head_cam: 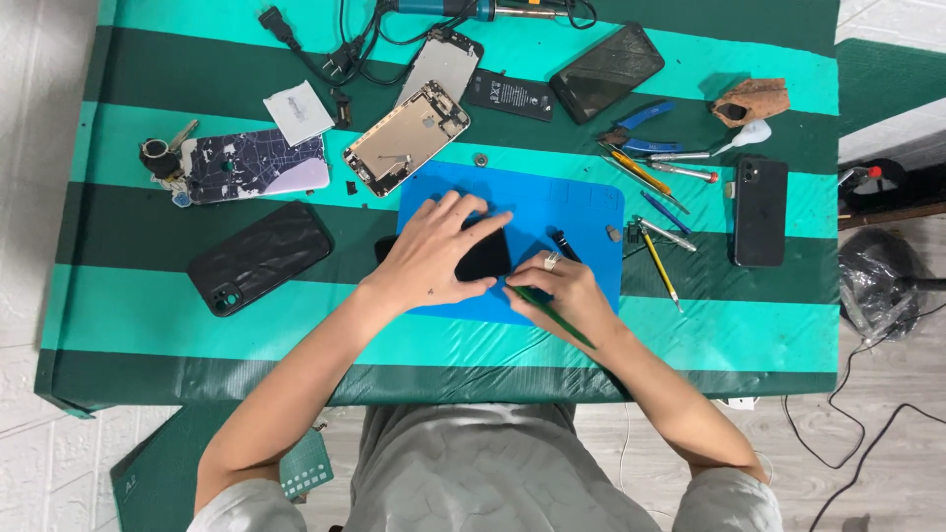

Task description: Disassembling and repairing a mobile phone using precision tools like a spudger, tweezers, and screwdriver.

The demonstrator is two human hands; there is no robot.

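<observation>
A black phone (485,258) lies on the blue work mat (572,212) in the middle of the striped table. My left hand (434,251) rests flat on top of it, fingers spread, pressing it down. My right hand (562,291) grips a thin green tool (552,317) like a pen, its tip at the phone's lower right edge. A ring shows on one finger of the right hand. Most of the phone is hidden under my left hand.
A black case (259,257) and a patterned case (258,165) lie left. An opened phone shell (406,138), battery (510,96) and dark phone (606,71) lie behind. Screwdrivers and tweezers (655,177), pliers (636,123), another black phone (761,211) lie right. Soldering iron (473,10) sits at the far edge.
</observation>
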